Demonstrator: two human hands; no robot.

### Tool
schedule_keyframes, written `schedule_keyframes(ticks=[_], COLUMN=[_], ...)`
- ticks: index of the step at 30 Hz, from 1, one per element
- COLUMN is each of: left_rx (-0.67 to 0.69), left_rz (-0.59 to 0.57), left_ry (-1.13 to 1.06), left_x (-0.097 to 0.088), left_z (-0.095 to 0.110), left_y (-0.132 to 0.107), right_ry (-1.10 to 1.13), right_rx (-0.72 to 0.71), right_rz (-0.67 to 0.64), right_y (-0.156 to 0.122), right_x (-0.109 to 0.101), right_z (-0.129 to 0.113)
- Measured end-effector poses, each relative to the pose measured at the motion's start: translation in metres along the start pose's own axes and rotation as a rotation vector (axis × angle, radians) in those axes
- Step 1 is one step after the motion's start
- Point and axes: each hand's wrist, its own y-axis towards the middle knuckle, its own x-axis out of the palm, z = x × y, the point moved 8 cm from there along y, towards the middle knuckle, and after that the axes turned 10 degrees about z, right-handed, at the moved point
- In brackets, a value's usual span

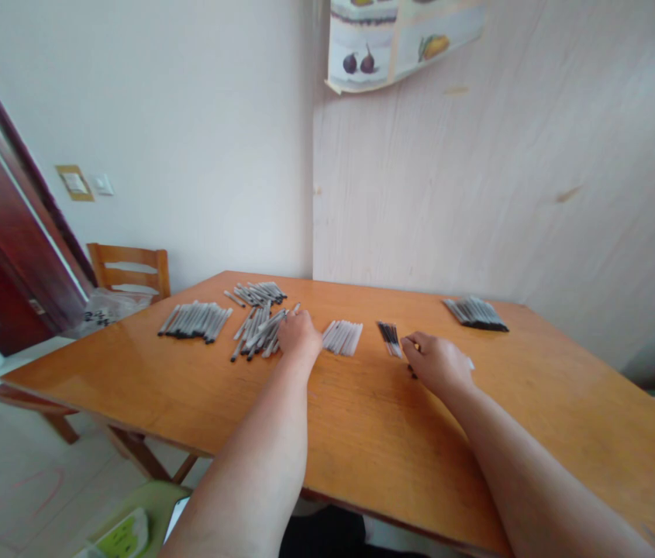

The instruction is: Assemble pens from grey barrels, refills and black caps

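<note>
My left hand (299, 335) reaches to the right edge of a loose pile of pens (254, 335) with clear barrels and dark ends. Its fingers are curled in, and whatever they hold is hidden. My right hand (439, 361) is closed just above the table, with a pale tip showing past its far right side; the thing itself I cannot make out. A few small black pieces (411, 372) lie under its fingers. Between my hands are a row of pale, clear pen barrels (343, 338) and a short row of thin, black-topped sticks (388, 338).
On the wooden table (362, 418), a neat row of dark-ended pens (194, 321) lies left, another group (260, 293) farther back, and a dark-ended row (475, 313) at back right. A wooden chair (132, 267) stands behind the left edge; a green stool (153, 504) is below.
</note>
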Motion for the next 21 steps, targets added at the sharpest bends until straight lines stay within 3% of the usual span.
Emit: schedule_keyframes(ticks=[5,11,21], left_rx=[0.013,0.030,0.018], left_rz=[-0.025,0.041,0.005], left_ry=[-0.010,-0.064,-0.063], left_x=[0.0056,-0.0015,0.0077], left_z=[-0.0014,-0.0017,-0.0073], left_y=[-0.0001,0.0024,0.0040], right_ry=[0.003,0.054,0.079], right_rx=[0.007,-0.017,-0.033], right_rz=[-0.004,0.017,0.059], right_y=[0.0001,0.0010,0.0025], right_x=[0.0003,0.0005,0.0002], right_z=[-0.0001,0.0004,0.0024])
